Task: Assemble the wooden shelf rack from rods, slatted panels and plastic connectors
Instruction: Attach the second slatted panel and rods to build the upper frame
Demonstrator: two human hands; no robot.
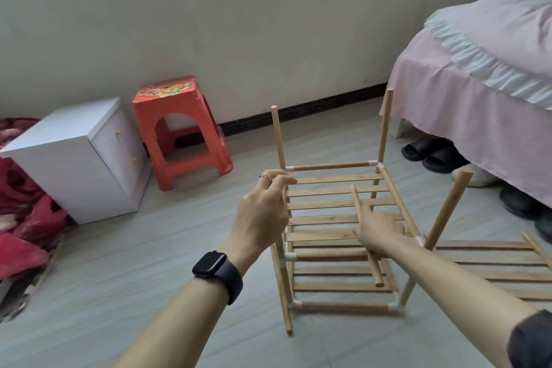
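Holding loose rod (pixel 357 200) in right grip (pixel 380 230) over rack (pixel 334 166); curling left grip (pixel 263 209) by rear-left post (pixel 279 137), contact unclear. Likely light, stiff: take near connectors (pixel 373 163).

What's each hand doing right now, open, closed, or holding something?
Left hand: fingers curled at the rear left post, grip cannot be told.
Right hand: holds a loose rod.
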